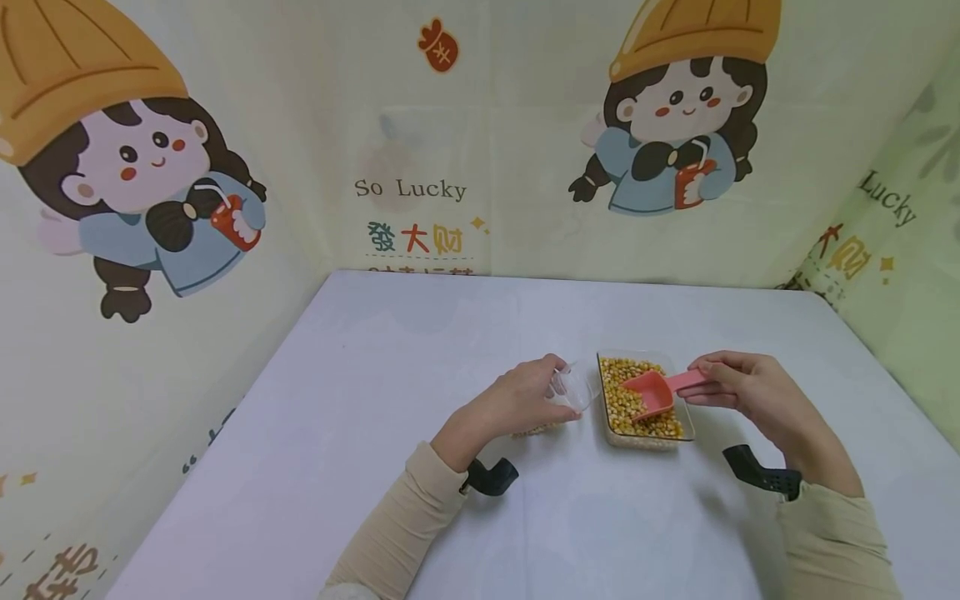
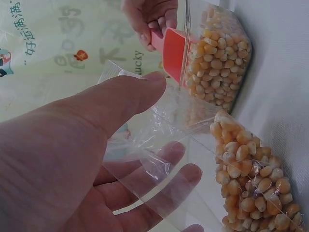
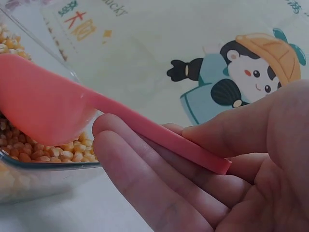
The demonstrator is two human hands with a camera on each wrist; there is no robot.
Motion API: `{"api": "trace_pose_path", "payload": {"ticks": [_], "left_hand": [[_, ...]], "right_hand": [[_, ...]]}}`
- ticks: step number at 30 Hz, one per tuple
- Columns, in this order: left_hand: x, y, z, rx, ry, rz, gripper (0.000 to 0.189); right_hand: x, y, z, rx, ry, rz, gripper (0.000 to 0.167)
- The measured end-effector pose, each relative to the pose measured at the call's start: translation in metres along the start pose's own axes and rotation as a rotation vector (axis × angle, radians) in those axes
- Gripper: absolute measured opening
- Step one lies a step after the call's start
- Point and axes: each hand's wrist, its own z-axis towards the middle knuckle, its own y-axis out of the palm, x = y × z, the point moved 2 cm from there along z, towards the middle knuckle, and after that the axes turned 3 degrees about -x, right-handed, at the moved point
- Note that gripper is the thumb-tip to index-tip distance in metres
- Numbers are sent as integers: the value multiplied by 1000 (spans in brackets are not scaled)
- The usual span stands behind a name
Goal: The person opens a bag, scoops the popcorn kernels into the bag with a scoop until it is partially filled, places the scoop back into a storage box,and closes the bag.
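Observation:
My left hand [image 1: 517,396] holds the mouth of a clear plastic bag [image 1: 577,386], thumb and fingers spread apart at its opening. Corn kernels [image 2: 253,183] fill the lower part of that bag, as the left wrist view shows. Between thumb and fingers, my right hand [image 1: 750,387] pinches the handle of a pink scoop [image 1: 654,395]. The scoop's bowl sits over the kernels in a clear rectangular container [image 1: 645,444], its pink inside showing. This container stands just right of the bag and holds many yellow kernels [image 3: 53,153].
A white-covered table [image 1: 420,350] carries everything. Printed cloth walls [image 1: 525,150] with cartoon figures close off the back and both sides. A black wrist mount [image 1: 493,477] sticks out from the left wrist, another mount [image 1: 757,473] from the right.

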Motion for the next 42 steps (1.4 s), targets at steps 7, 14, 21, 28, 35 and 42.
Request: {"api": "trace_pose_path", "payload": {"ticks": [7, 14, 21, 28, 35, 42], "left_hand": [[0, 0, -1, -7, -10, -6, 68], [0, 0, -2, -12, -18, -12, 68], [1, 0, -2, -13, -13, -13, 68], [2, -1, -2, -13, -7, -13, 67], [3, -1, -2, -12, -8, -12, 68], [2, -1, -3, -8, -1, -14, 67]], "right_hand": [[-1, 4, 4, -4, 16, -4, 58], [1, 4, 5, -4, 26, -7, 59], [9, 0, 4, -9, 11, 53, 61], [17, -6, 4, -24, -15, 129, 59], [22, -8, 6, -27, -10, 176, 55], [25, -10, 5, -42, -21, 285, 29]]}}
